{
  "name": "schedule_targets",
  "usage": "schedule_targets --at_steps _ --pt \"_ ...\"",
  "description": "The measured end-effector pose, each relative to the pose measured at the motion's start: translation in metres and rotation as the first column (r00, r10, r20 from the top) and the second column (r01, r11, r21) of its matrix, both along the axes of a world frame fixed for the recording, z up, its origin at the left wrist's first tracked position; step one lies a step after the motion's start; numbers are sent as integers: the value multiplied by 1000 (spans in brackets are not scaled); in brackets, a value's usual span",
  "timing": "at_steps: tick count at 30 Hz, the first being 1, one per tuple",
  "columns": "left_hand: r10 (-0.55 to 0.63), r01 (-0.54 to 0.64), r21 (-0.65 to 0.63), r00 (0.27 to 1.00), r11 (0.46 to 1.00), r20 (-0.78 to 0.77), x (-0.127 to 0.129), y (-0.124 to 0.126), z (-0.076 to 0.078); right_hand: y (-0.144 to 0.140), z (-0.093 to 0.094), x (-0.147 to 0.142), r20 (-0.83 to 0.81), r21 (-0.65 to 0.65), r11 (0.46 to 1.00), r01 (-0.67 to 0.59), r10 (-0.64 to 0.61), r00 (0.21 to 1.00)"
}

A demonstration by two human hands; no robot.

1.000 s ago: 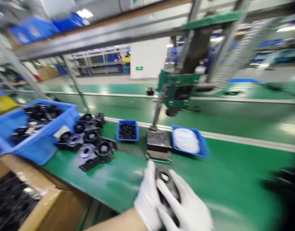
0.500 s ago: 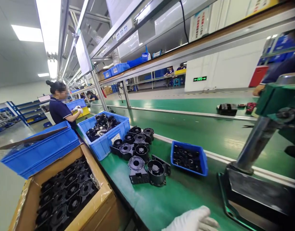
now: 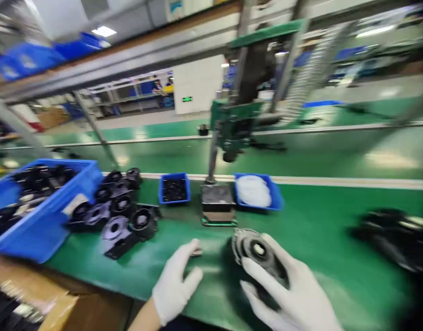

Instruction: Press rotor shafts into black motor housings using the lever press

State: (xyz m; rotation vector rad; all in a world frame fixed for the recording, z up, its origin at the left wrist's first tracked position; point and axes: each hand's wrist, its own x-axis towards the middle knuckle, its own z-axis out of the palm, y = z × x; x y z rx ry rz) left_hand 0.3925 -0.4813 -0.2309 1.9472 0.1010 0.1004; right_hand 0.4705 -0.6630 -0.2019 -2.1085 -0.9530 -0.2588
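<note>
A worker's gloved right hand (image 3: 297, 294) grips a black housing (image 3: 245, 246) near the front edge of a green desk (image 3: 318, 230), its fingers wrapped around the part's sides. The left hand (image 3: 177, 282), thumb and fingers spread with nothing visible between them, hovers just beside it. Work on this piece appears to be under way: a pale-centred disc sits in its face, but the housing is in front of the press base (image 3: 217, 197), not on it. Toward the desk's left edge, similar parts (image 3: 115, 230) stand grouped beside a blue bin (image 3: 49, 234); whether they are finished or waiting cannot be told. Along the far edge, a tray of small black pieces (image 3: 175, 202) and a tray of white pieces (image 3: 276, 198) flank the press, both stocked. Dark objects (image 3: 397, 239) by the right edge are too blurred to judge.
</note>
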Motion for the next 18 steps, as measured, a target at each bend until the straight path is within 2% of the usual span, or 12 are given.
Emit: schedule_targets --at_steps 3,5,7,9,11,14,16,18 --pt "-14 11 -107 999 994 -30 1 6 -8 -45 3 -5 103 -203 968 148 -129 986" --pt "-53 50 -111 998 993 -26 2 3 -8 -56 9 -10 122 -274 953 132 -101 987" --pt "-110 109 -90 994 990 -6 6 -10 -1 -57 15 -13 74 -271 957 105 -88 993" --pt "-157 157 -106 988 982 8 14 -31 9 -53 21 -12 -2 -195 972 134 -137 991" --pt "-172 171 -184 985 968 10 27 -54 20 -48 22 -7 -119 -80 986 148 -157 980" --pt "-149 142 -320 989 937 5 44 -79 32 -51 16 5 -281 67 994 88 -66 957" --pt "-116 106 -314 993 943 -15 50 -83 35 -63 11 11 -327 170 978 123 -62 943" --pt "-105 91 -250 994 964 -44 51 -80 35 -75 6 16 -364 292 926 241 -125 923"
